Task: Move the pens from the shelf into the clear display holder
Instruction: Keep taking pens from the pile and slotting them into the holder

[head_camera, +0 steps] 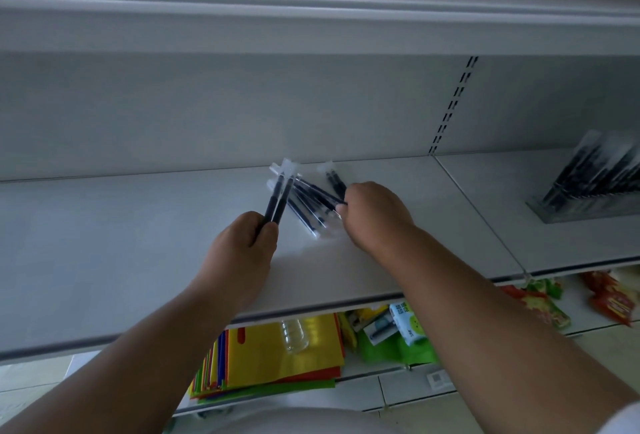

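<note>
**Both hands among the pens on a white shelf**

No brand or label could be read anywhere; the small print on a pale blue packet [408, 324] on the lower shelf was too blurred to make out.

The pens [311, 207] were slim, dark blue or black, each sealed in a clear plastic sleeve with a see-through tab at the end. A loose heap of them lay on the white shelf [138, 243], near its back wall and roughly in the middle of the view. The left hand [242, 246] held two sleeved pens [278, 196], its fingers curled round their lower ends so they stood tilted up and away from the person. The right hand [375, 214] rested at the right edge of the heap, its fingertips pinching the end of one pen there; the fingers themselves were mostly hidden behind the back of the hand.

The clear display holder [585, 196] sat well apart to the right, on the next shelf section, already carrying a slanted row of dark pens.

Below the shelf edge lay a fanned stack of coloured folders [277, 361] in yellow, red and green, with a small clear bottle [294, 335] on top. Green packaging lay beside them, and red snack packets [609, 302] lay farther right. Nothing stood between the heap and the holder.
</note>
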Available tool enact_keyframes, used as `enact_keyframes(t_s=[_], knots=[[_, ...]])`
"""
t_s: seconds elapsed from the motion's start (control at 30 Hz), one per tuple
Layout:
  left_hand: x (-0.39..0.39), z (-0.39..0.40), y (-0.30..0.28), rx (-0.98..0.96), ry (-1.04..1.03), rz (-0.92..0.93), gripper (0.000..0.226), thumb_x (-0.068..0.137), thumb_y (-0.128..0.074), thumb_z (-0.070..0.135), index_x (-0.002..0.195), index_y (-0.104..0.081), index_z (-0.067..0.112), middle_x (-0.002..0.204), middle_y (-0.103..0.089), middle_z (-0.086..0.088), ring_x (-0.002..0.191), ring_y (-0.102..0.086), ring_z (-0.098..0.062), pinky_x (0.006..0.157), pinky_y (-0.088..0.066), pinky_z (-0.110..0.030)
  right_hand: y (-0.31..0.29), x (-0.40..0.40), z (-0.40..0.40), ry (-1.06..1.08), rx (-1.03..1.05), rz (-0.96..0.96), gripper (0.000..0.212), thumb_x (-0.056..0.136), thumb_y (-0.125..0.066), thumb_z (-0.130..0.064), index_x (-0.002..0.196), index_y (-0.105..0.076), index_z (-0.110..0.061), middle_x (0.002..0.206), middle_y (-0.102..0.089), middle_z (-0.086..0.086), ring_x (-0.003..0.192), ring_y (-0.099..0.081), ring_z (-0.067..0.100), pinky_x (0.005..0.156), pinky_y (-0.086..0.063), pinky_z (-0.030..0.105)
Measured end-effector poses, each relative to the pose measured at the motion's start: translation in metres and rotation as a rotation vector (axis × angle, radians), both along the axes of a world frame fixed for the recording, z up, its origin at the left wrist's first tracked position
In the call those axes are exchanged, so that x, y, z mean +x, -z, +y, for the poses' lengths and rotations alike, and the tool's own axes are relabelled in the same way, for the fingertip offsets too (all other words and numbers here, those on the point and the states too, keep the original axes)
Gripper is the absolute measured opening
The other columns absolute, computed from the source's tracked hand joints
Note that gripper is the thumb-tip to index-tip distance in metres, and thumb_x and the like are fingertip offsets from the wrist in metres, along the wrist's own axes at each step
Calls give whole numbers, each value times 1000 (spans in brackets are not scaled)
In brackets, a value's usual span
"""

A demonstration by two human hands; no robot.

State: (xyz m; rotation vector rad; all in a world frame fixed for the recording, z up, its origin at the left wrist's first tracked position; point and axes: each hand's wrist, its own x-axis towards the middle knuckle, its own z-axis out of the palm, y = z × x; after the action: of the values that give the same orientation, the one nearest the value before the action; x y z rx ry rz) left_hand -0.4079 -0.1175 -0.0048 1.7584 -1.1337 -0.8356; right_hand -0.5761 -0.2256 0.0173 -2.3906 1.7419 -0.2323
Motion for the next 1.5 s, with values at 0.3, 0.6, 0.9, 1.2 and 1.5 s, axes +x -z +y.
enact_keyframes(t_s=[0.3, 0.6, 0.9, 1.2, 1.5], knots=[[-41, 0, -5, -150, -74, 338, 14, 99, -44, 15, 98, -58, 11, 67, -46, -2, 54, -39, -16, 52, -31, -30, -8, -47, 29, 287, 181, -1161, 18, 90, -60, -14, 74, -67, -14, 57, -59, -2, 49, -48, 14, 50, -38, 26], [-156, -11, -28, -106, 85, 413, 17, 97, -37, 0, 89, -50, 8, 66, -50, -5, 55, -43, -20, 51, -38, -30, -47, -163, 58, 498, 223, -1842, 14, 95, -48, -8, 84, -54, -10, 70, -69, 11, 50, -56, 16, 43, -32, 24], [-366, -9, -29, -86, 359, 530, 18, 100, -36, 2, 88, -46, 12, 61, -40, -1, 47, -30, -11, 45, -27, -28, -60, -373, 97, 502, -48, -1938, 21, 96, -41, 3, 82, -50, -11, 69, -66, 8, 52, -55, 12, 45, -38, 22], [-534, -12, -24, -3, 528, 476, 14, 99, -37, 4, 88, -43, 10, 68, -38, -7, 50, -29, -14, 49, -29, -31, -60, -546, 109, 539, -173, -1959, 25, 95, -41, 4, 77, -46, -13, 68, -62, 7, 52, -52, 12, 46, -37, 22], [-614, -86, -20, 28, 566, 513, 18, 103, -41, 11, 86, -48, 11, 62, -39, -1, 48, -30, -11, 44, -25, -26, -49, -616, 45, 617, -229, -1670, 16, 87, -62, 5, 77, -55, -6, 66, -62, 12, 49, -43, 12, 42, -31, 21]])
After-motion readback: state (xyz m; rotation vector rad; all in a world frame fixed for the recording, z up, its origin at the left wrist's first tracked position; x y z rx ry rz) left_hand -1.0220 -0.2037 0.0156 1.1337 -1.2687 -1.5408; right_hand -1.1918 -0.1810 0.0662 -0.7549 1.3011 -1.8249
